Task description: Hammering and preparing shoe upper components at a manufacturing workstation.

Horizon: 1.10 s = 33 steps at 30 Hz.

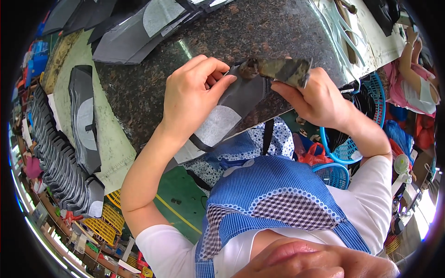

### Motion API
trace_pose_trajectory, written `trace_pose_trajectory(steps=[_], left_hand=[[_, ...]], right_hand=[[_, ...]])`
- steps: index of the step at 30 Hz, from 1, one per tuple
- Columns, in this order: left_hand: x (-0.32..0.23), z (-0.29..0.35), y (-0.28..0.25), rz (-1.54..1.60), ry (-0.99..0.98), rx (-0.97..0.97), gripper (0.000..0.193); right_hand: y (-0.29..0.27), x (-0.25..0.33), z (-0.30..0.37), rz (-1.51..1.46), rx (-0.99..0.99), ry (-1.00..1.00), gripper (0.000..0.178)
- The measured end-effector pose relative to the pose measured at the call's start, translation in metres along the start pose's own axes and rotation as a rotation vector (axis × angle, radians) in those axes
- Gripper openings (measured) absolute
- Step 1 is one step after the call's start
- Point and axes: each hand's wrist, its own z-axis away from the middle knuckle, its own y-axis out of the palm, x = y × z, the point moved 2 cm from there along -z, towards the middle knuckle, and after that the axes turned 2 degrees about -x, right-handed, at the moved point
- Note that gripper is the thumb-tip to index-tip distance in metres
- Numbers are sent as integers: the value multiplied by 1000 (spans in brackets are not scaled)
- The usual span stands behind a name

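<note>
A dark grey flat piece of sheet material point(248, 92) with a light grey rounded patch point(217, 123) lies at the near edge of the dark speckled stone slab point(278, 28). My left hand point(193, 92) is closed, thumb and forefinger pinched at the piece's left edge. My right hand point(320, 99) is closed round a worn, shiny metal tool point(285, 70) with a rounded brown end. That tool lies over the far part of the piece; its exact kind cannot be made out. The right thumb rests by the piece's right edge, and the other right fingers are mostly hidden.
More dark grey pieces point(125, 41) are stacked at the far left. A bundle of them point(83, 116) lies left of the slab, beside a long row point(58, 153). A hammer point(347, 7) and white strips point(340, 28) lie far right. Blue baskets point(345, 153) stand below right.
</note>
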Motion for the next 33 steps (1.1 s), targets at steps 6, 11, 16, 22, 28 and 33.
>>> trace_pose_trajectory(steps=[6,11,16,22,28,33], left_hand=[[-4,8,4,-289,345,-113,14],[-13,16,9,-427,336,-98,19],[1,11,-17,-67,10,70,24],[-9,29,-4,-254,228,-39,25],[-8,33,-3,-344,256,-57,20],[3,39,-31,-95,40,134,21]], right_hand=[[-23,7,-35,-106,55,-102,17],[-15,-3,-43,-16,82,-149,20],[-3,-12,-20,-105,93,-45,19],[-6,-8,-31,-110,-94,-413,21],[1,-9,-27,-133,106,-91,34],[10,-1,-16,-109,219,-74,30]])
